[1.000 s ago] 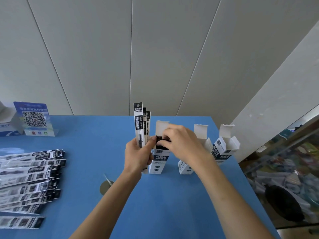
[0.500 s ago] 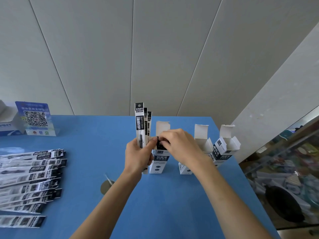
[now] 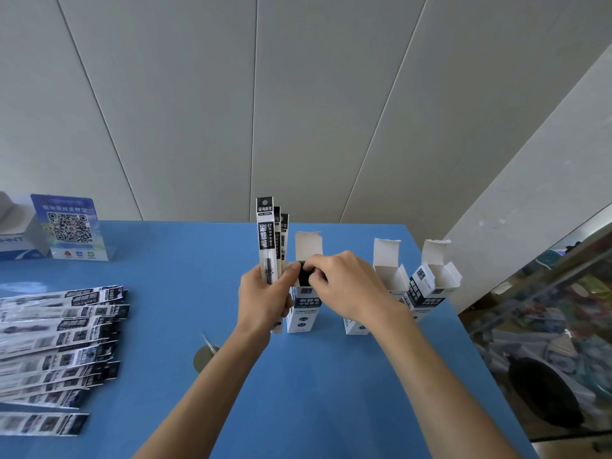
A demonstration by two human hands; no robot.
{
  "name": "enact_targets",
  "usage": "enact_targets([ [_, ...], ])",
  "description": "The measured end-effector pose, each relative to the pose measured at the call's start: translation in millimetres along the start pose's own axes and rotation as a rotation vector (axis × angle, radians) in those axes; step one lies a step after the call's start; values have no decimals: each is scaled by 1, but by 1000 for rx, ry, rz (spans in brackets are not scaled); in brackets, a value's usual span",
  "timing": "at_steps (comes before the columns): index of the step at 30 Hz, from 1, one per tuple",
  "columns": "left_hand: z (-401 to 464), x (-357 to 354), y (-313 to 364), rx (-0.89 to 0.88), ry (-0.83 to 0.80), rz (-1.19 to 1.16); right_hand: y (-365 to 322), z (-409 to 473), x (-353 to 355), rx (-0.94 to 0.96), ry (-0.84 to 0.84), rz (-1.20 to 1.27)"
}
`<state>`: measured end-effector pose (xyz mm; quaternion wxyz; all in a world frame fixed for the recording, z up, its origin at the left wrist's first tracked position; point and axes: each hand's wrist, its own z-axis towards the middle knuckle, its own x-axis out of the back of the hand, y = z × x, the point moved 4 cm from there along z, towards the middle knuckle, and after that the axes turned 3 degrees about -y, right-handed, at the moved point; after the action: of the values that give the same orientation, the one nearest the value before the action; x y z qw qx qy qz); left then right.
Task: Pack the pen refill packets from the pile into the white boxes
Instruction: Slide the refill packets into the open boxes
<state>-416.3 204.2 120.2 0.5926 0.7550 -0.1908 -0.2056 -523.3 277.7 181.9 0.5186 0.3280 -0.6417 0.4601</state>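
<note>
A pile of pen refill packets (image 3: 56, 346) lies fanned on the left side of the blue table (image 3: 298, 409), well apart from the hands. At the far left stand a QR-code sign (image 3: 69, 226) and, beside it, part of a blue-and-white carton (image 3: 15, 240). A small round disc (image 3: 206, 357) lies on the table near the left forearm.

The left hand (image 3: 265, 298) grips a few upright refill packets (image 3: 266, 240), their printed tops standing well above the fingers. Just right of it stands an open white box (image 3: 303, 309) with its lid flap up. The right hand (image 3: 347, 286) curls over the box's mouth, its fingertips pinching the dark tops of packets (image 3: 304, 274) already in it; the hand hides most of the opening. Further right stand two more open white boxes (image 3: 387, 276) and (image 3: 430, 286), close together, the nearer partly hidden by the right wrist.

Behind the table rises a pale panelled wall (image 3: 298, 111). At the right edge a glass display case (image 3: 546, 342) holds blurred goods.
</note>
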Motion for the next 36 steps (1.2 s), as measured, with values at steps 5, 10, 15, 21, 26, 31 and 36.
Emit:
enact_targets([
  [5, -1, 0, 2, -3, 6, 4, 1, -2, -6, 4, -15, 48],
  [10, 0, 6, 1, 22, 24, 7, 13, -8, -4, 26, 209, 275],
  [15, 0, 15, 2, 26, 32, 17, 21, -19, -12, -125, 335, 513],
  [21, -5, 18, 4, 30, 33, -19, 19, -17, -34, -245, 314, 854],
  [26, -8, 20, -1, 61, -9, -25, 20, -17, -41, -309, 312, 1109],
  [31, -8, 12, 0, 43, -49, -69, 18, -11, -54, -364, 152, 1235],
  [36, -7, 11, -1, 46, -21, -113, 12, -6, -51, -257, 116, 1292],
])
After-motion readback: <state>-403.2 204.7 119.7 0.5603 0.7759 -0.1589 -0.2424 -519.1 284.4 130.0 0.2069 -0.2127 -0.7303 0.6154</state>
